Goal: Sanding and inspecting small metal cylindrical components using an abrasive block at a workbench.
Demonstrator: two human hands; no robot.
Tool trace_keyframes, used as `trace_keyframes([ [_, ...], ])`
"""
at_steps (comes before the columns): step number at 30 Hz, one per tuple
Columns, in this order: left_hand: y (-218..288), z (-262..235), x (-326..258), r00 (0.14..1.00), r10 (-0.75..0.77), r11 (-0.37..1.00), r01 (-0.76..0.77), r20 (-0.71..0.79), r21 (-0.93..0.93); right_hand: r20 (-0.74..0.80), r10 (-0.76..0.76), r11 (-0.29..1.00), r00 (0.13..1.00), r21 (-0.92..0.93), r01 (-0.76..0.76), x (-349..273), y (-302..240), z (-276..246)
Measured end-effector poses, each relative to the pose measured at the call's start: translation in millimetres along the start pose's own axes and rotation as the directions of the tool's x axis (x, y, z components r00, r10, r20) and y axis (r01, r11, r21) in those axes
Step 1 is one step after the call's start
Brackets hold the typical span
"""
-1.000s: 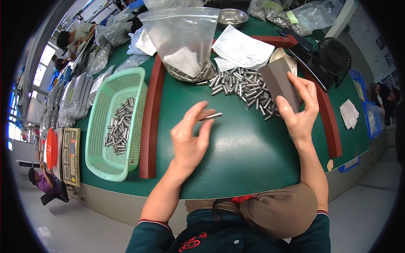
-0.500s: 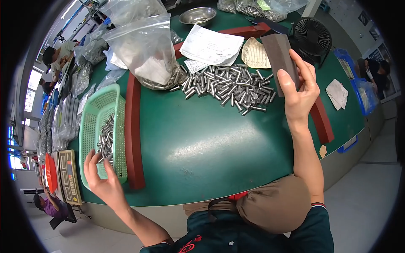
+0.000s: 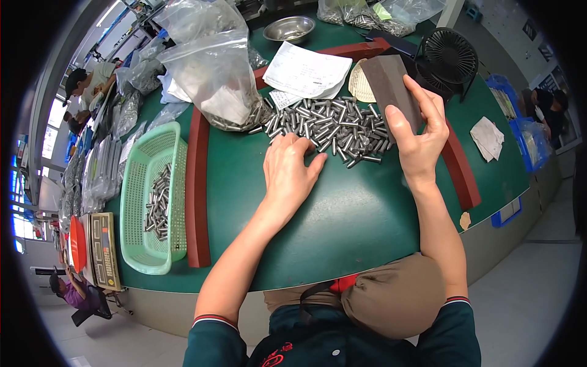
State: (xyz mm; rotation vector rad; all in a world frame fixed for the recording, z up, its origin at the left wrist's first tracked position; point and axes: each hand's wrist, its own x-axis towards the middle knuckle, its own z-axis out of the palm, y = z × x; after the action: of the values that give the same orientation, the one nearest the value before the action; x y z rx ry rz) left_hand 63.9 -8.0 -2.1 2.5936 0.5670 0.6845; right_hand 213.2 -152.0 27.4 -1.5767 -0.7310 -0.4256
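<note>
A heap of short shiny metal pins lies on the green tabletop. My left hand is at the heap's near left edge, palm down. Its fingers bend over the pins with their tips partly hidden, and the thumb stands apart. At the heap's right end, my right hand grips a dark brown rectangular block, tilted, thumb on the near face and fingers on the right side. More pins lie in a light green plastic basket on the left.
Red bars border the work area left, back and right. A bulging clear bag, papers, a metal bowl and a black fan stand behind. A cloth lies right, a scale left. Other people sit farther off.
My left hand has moved from above the basket rightward to the pin heap. The right hand, still holding the block, has shifted slightly left.
</note>
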Motion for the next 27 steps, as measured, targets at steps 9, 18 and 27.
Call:
trace_keyframes([
  [9,2,-13,4,0.97,-0.216,0.942,0.238,0.113,-0.236,-0.009,-0.041,0.999,0.999,0.028,0.041,1,0,0],
  [18,-37,-45,-33,0.859,-0.245,-0.018,0.459,0.449,-0.888,0.076,-0.054,0.999,0.996,-0.003,0.054,-6,-1,4],
  [27,-40,-41,-38,0.93,-0.297,0.224,0.29,0.219,-0.93,0.132,-0.045,0.997,0.99,-0.058,0.053,-9,1,7],
])
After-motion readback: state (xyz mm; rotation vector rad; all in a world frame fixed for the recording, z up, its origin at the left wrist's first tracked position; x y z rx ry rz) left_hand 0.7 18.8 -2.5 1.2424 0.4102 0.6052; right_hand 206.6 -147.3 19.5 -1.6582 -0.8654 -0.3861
